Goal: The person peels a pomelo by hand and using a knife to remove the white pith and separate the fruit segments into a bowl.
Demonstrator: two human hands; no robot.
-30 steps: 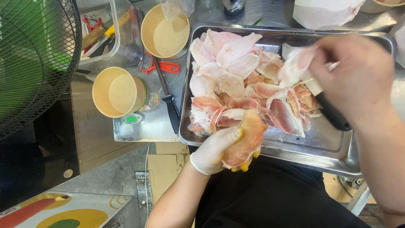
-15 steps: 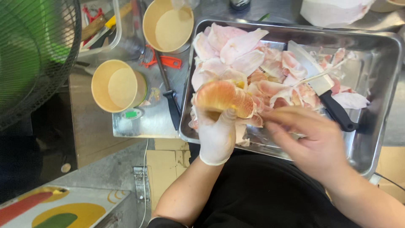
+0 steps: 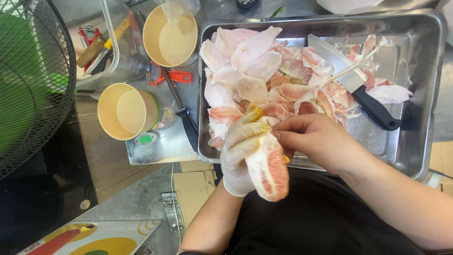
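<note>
My left hand point(image 3: 239, 156), in a thin white glove, grips a large pink pomelo segment point(image 3: 270, 167) over the near rim of the steel tray point(image 3: 422, 101). My bare right hand point(image 3: 317, 140) pinches the segment's upper edge, fingers closed on its skin. The tray holds several peeled pink segments and pale peel pieces point(image 3: 257, 71). A broad knife with a black handle point(image 3: 368, 101) lies in the tray to the right, with a thin wooden stick across its blade.
Two tan paper bowls point(image 3: 171, 38) point(image 3: 126, 112) stand left of the tray. A black-handled knife point(image 3: 185, 118) and an orange peeler point(image 3: 175, 75) lie between them. A clear tub with tools point(image 3: 101, 45) sits at the back left, a wire fan guard point(image 3: 33, 85) at the far left.
My left hand pulled the pomelo segment back from over the tray toward my body. My right hand left the knife in the tray and came onto the segment.
</note>
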